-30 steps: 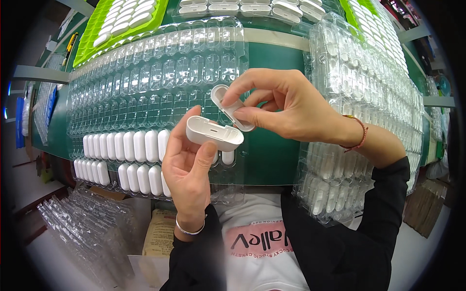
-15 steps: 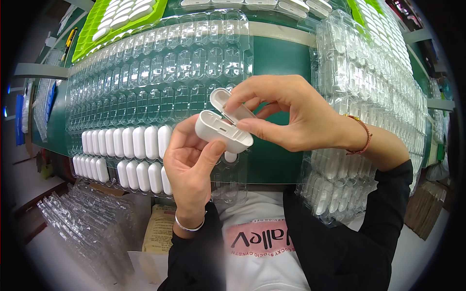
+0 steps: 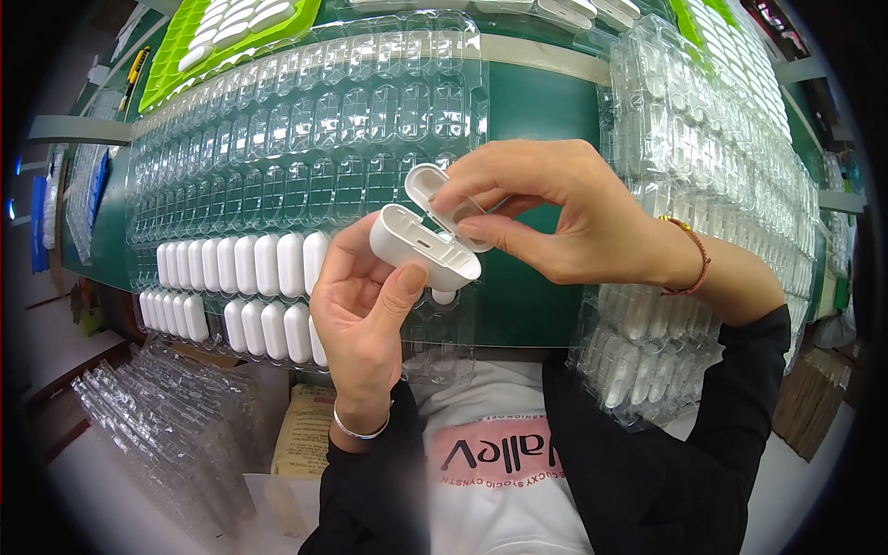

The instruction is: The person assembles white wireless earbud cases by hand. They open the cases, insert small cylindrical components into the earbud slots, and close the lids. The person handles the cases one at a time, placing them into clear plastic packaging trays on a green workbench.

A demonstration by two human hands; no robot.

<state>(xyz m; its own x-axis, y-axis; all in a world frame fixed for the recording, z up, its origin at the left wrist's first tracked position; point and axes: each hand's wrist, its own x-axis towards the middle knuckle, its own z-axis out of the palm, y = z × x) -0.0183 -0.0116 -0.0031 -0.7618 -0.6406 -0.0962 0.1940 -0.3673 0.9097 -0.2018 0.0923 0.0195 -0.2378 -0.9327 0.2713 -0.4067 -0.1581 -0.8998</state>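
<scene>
A white earbud charging case [image 3: 407, 244] with its lid [image 3: 425, 183] swung up is held above the clear tray. My left hand [image 3: 356, 310] is closed round the lower body, thumb across the front. With bent fingers and thumb, my right hand [image 3: 569, 227] pinches the lid from the right; the fingers partly cover it and the hinge. Inside the body a small dark slot shows. Below and left of the case, two rows of closed white cases [image 3: 289, 264] sit in the clear plastic tray [image 3: 305, 125], some hidden behind my left hand.
A tall stack of clear trays [image 3: 684, 194] stands on the right of the green table [image 3: 541, 102]. Lime-green trays [image 3: 157, 79] with white pieces lie at the far left and far right. Bundled clear trays [image 3: 157, 435] and a tan sack [image 3: 303, 430] are below the table's near edge.
My right thumb and fingers have shifted slightly up and right along the lid, which sits a little farther right. The left hand keeps its hold on the body.
</scene>
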